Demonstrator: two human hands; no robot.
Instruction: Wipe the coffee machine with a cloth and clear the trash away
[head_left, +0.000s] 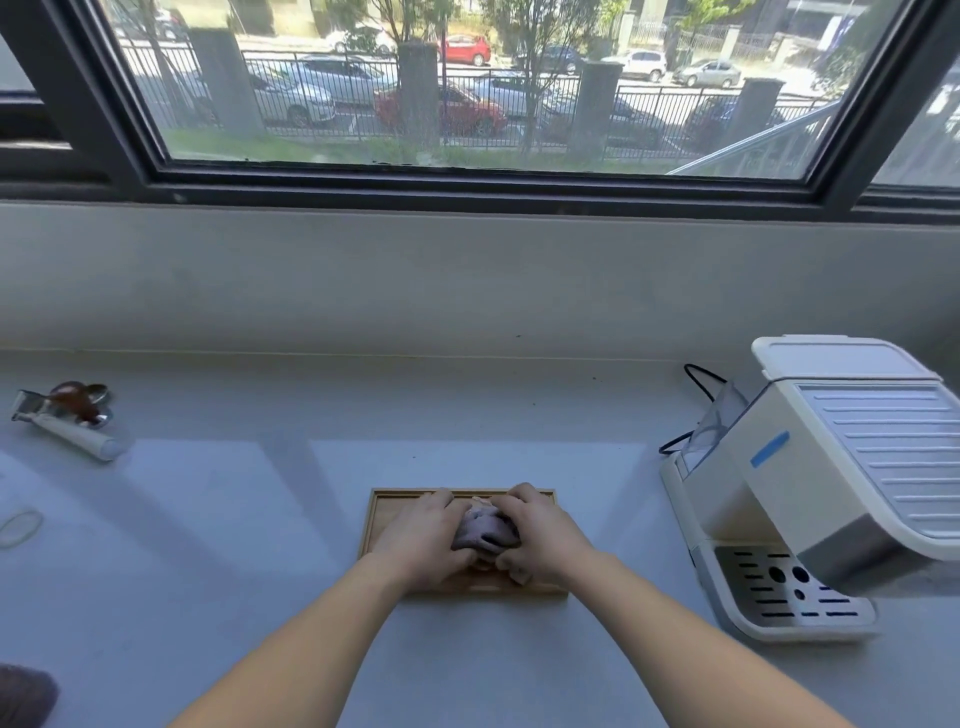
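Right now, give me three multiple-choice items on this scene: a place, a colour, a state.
1. Where is the cloth? A) on the tray B) on the bare counter C) on the window ledge
2. What colour is the tape on the machine? A) red B) blue C) green
3. What are the left hand and right hand doing? A) lying flat, apart B) both holding the cloth C) lifting the tray
Answers: 1 A, the wooden rim shows around it; 2 B, a blue strip on its side; 3 B, both curl round it from either side.
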